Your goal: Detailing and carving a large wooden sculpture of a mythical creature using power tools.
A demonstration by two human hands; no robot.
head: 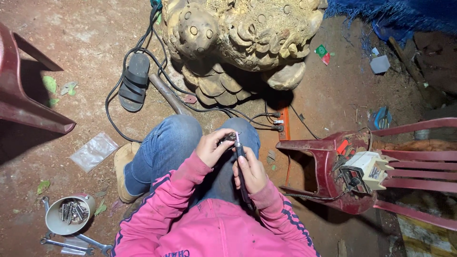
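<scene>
Now, near to far:
Right hand (251, 172): grasping a slim dark rotary handpiece (241, 164), lower centre, tip up with a small pale bit.
Left hand (213, 146): fingers pinched around the tip.
Cup (70, 214): lower left, metal bits inside.
Carved wooden sculpture (240, 40): top centre.

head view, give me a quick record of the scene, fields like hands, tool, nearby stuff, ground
left hand: left hand pinches the front end of the rotary handpiece
right hand: right hand grips the handpiece body
posture: seated, knees in jeans, pink jacket
front: large carved wooden sculpture on the dirt ground
left side: sandal, plastic bag, cup of bits, wrenches
right side: tipped red plastic chair bearing a white control box
cables: black cords run to an orange power strip
</scene>
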